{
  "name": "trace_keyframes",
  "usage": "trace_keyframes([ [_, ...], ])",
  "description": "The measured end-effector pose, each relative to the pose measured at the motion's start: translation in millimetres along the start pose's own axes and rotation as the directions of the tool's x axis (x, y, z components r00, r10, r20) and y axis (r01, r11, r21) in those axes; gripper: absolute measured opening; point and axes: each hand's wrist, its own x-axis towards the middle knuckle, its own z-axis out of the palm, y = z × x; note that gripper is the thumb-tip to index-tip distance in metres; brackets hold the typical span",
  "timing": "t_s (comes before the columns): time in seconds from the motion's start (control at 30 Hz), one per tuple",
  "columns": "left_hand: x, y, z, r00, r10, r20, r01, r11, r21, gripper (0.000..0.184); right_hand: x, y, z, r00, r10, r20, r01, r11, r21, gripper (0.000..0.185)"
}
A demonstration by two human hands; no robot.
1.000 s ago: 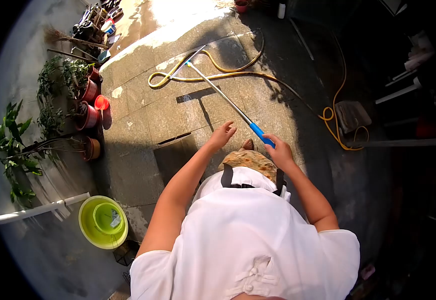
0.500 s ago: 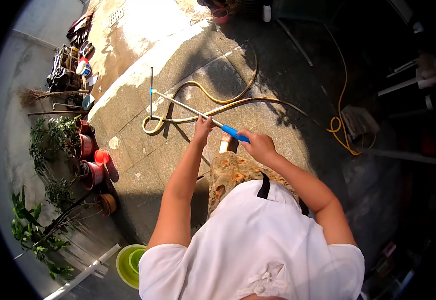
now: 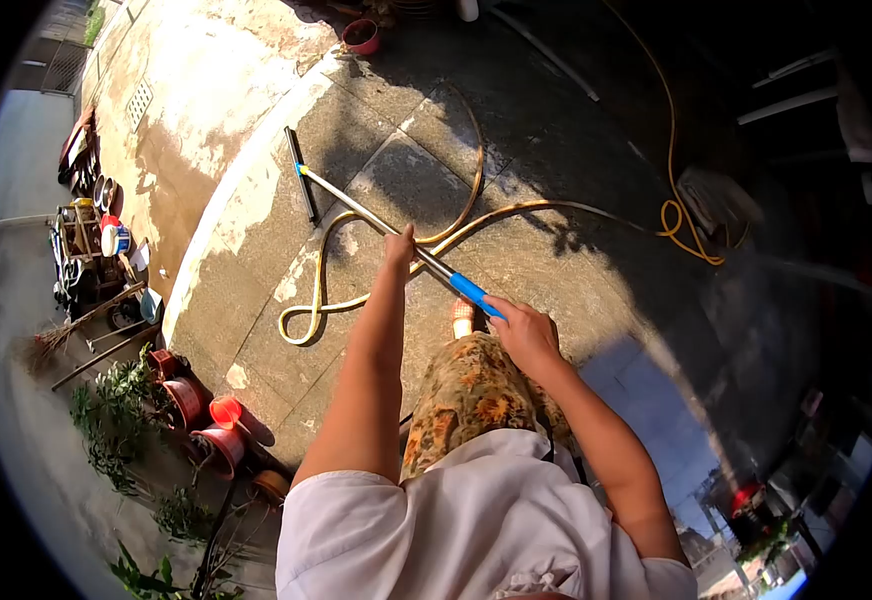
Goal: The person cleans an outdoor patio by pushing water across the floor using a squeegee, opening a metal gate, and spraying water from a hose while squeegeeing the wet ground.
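Observation:
A long-handled squeegee (image 3: 344, 198) reaches forward and left from my body, its dark crossbar head (image 3: 300, 172) near the upper left of the paving. My left hand (image 3: 400, 248) is wrapped round the metal pole partway along. Around the blue grip (image 3: 472, 291) at the near end, my right hand (image 3: 526, 330) is closed. A yellow hose (image 3: 506, 210) lies looped on the ground and passes beneath the pole.
Potted plants, a red pot (image 3: 221, 448) and a red dipper (image 3: 226, 410) stand along the left wall. A broom (image 3: 51, 345) leans behind them. Another pot (image 3: 361, 37) stands at the top. More hose (image 3: 672, 150) runs along the right.
My left hand has closed round the pole, having been open and off it a second ago. The squeegee head has swung left and turned. My view has rotated, and the green basin has left it.

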Motion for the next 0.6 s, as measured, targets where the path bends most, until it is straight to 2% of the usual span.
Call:
trace_keyframes([
  [0.03,11,-9,20,0.994,-0.014,-0.107,0.014,1.000,0.003,0.030,-8,8,-4,1.000,0.023,-0.013,-0.022,1.000,0.015,0.036],
  [0.07,50,-47,40,0.982,0.071,-0.176,-0.043,0.986,0.160,0.032,-15,17,-5,0.997,0.075,-0.033,-0.075,0.997,0.016,0.036],
  [0.13,47,-66,73,0.962,0.179,-0.208,-0.077,0.903,0.422,0.046,-37,44,-8,0.992,0.088,-0.087,-0.085,0.995,0.045,0.036],
  [0.23,-65,-13,118,0.985,0.130,-0.112,-0.013,0.706,0.708,0.075,-82,77,-15,0.980,0.142,-0.139,-0.123,0.983,0.139,0.034],
  [0.3,-122,-5,139,0.996,-0.033,0.080,-0.041,0.633,0.773,0.089,-127,95,-17,0.960,0.237,-0.149,-0.208,0.960,0.188,0.033],
  [0.33,-144,-13,151,0.989,-0.071,0.128,-0.061,0.591,0.804,0.090,-151,107,-15,0.947,0.283,-0.154,-0.248,0.945,0.212,0.032],
  [0.37,-166,-23,162,0.979,-0.110,0.173,-0.085,0.549,0.831,0.091,-178,119,-10,0.939,0.264,-0.218,-0.214,0.950,0.229,0.033],
  [0.43,-210,-49,185,0.955,-0.187,0.231,-0.105,0.515,0.851,0.092,-233,143,5,0.909,0.227,-0.349,-0.141,0.957,0.254,0.034],
  [0.5,-246,-95,211,0.946,-0.178,0.273,-0.167,0.454,0.875,0.092,-289,151,7,0.882,0.330,-0.336,-0.235,0.927,0.293,0.034],
  [0.6,-330,-125,236,0.919,-0.227,0.323,-0.199,0.441,0.875,0.087,-373,162,13,0.820,0.457,-0.345,-0.337,0.872,0.355,0.034],
])
